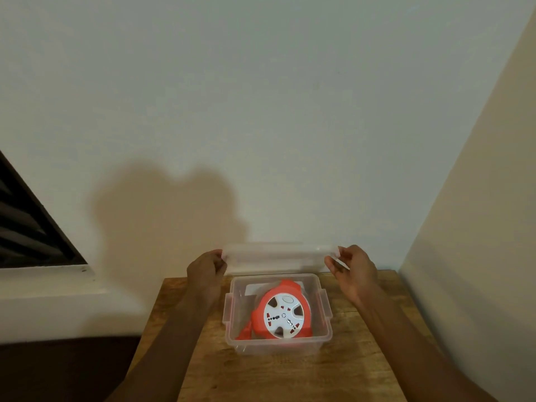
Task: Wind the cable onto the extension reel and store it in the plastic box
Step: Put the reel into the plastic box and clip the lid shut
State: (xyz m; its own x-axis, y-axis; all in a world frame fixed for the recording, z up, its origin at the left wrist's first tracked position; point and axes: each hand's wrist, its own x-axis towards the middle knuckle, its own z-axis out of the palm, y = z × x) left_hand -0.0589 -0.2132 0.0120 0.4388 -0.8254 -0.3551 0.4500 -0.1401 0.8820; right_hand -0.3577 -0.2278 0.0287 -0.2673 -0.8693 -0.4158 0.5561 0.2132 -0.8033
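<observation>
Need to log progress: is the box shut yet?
Open: both hands hold the lid above the box; reel visible inside.

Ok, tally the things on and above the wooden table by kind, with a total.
Clear plastic box: 1
Clear plastic lid, held by left hand and right hand: 1
Orange and white extension reel, in the box: 1
Total: 3
</observation>
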